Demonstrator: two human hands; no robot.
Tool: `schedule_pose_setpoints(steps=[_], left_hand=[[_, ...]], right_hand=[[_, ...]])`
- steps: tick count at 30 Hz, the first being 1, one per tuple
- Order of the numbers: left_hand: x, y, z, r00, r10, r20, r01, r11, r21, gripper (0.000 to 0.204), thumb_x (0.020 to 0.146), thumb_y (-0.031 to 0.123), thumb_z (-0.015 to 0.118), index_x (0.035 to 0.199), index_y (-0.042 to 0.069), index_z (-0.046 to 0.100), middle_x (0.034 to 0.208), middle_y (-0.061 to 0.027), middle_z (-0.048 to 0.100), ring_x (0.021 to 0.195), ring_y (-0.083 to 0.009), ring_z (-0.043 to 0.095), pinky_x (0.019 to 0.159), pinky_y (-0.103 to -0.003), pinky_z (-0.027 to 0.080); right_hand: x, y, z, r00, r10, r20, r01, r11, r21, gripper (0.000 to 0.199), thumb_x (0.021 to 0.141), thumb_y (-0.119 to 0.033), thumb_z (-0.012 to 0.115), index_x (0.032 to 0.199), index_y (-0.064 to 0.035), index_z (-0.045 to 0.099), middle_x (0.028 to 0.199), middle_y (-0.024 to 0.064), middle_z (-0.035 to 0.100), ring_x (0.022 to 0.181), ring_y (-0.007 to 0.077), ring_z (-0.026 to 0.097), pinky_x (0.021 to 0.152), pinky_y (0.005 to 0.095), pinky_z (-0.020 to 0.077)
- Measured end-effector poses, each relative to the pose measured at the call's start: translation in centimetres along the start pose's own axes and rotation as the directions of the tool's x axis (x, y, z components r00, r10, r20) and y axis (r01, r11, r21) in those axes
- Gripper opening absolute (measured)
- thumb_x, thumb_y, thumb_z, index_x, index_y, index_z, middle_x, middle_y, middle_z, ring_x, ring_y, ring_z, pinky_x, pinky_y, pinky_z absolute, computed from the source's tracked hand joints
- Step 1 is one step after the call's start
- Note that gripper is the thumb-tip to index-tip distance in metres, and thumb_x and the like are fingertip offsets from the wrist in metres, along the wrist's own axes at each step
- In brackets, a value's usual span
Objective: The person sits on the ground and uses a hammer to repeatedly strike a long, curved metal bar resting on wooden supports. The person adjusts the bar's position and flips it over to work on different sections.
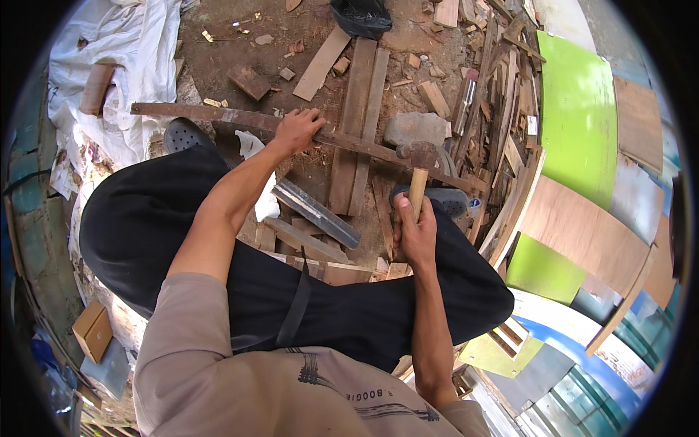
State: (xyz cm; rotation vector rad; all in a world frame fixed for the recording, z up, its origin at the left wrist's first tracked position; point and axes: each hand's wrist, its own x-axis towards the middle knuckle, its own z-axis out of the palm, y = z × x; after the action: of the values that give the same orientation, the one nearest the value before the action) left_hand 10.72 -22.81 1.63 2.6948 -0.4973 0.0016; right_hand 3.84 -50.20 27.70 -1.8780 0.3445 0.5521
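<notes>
A long, narrow brown wooden batten [218,114] lies crosswise in front of me, slanting from the upper left down to the right. My left hand [298,131] is closed over it left of its middle, fingers wrapped over the far edge. In my right hand [417,231] is a hammer [417,189], gripped by its light wooden handle. The rusty hammer head is over the right part of the batten; whether they touch I cannot tell. Behind the hammer sits a grey stone block [417,130].
Two long planks [353,109] run away from me on the dirt ground. A dark metal-like bar [317,211] lies between my feet. Scrap wood [502,102] is heaped at the right, beside a green panel [579,109]. White cloth [138,51] spreads at the far left; a black bag [360,16] is at the top.
</notes>
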Motion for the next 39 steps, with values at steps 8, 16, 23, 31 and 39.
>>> schedule_pose_setpoints(steps=[8,16,23,31,39], left_hand=[[2.3,0.6,-1.7,0.901,-0.205,0.381,0.190,0.979,0.077,0.068,0.071,0.060,0.074,0.117,0.012,0.056,0.108,-0.0120,0.065,0.101,-0.0317,0.065,0.079,-0.042,0.052],[2.6,-1.0,-1.2,0.892,-0.080,0.444,0.091,0.996,-0.002,0.072,0.075,0.063,0.069,0.122,0.011,0.054,0.108,-0.0120,0.066,0.099,-0.0321,0.066,0.078,-0.045,0.054],[2.3,-1.2,-0.4,0.918,-0.056,0.392,0.072,0.997,-0.027,0.069,0.076,0.061,0.069,0.121,0.011,0.054,0.106,-0.0120,0.066,0.100,-0.0321,0.065,0.079,-0.045,0.053],[2.4,-1.2,-0.9,0.938,-0.049,0.343,0.061,0.998,-0.023,0.066,0.076,0.061,0.068,0.118,0.012,0.055,0.102,-0.0111,0.066,0.098,-0.0320,0.065,0.077,-0.045,0.053],[2.5,-0.3,-1.9,0.904,-0.111,0.414,0.116,0.993,0.013,0.067,0.078,0.058,0.068,0.123,0.011,0.054,0.113,-0.0117,0.064,0.107,-0.0313,0.063,0.085,-0.046,0.052]], right_hand=[[4.3,3.9,4.3,0.985,-0.017,-0.172,0.044,0.987,0.154,0.029,0.095,-0.029,0.063,0.084,-0.0061,0.049,0.053,-0.0014,0.045,0.038,0.0087,0.044,0.035,0.0264,0.0349],[9.2,7.9,7.5,0.966,0.241,-0.096,-0.231,0.968,0.101,0.029,0.092,-0.029,0.064,0.083,-0.0047,0.051,0.057,0.0025,0.048,0.037,0.0136,0.046,0.035,0.0303,0.0365],[10.7,5.5,5.0,0.976,0.202,-0.080,-0.192,0.975,0.116,0.024,0.092,-0.024,0.062,0.083,-0.0049,0.051,0.058,0.0023,0.047,0.038,0.0126,0.045,0.034,0.0294,0.0364],[11.6,3.2,5.3,0.950,-0.027,-0.312,0.130,0.940,0.315,0.023,0.094,-0.023,0.060,0.082,-0.0049,0.051,0.058,0.0023,0.047,0.038,0.0124,0.044,0.035,0.0291,0.0369],[12.5,0.7,1.6,0.973,0.228,-0.046,-0.225,0.972,0.070,0.021,0.089,-0.020,0.063,0.080,-0.0055,0.050,0.057,0.0015,0.046,0.039,0.0135,0.043,0.036,0.0313,0.0361]])
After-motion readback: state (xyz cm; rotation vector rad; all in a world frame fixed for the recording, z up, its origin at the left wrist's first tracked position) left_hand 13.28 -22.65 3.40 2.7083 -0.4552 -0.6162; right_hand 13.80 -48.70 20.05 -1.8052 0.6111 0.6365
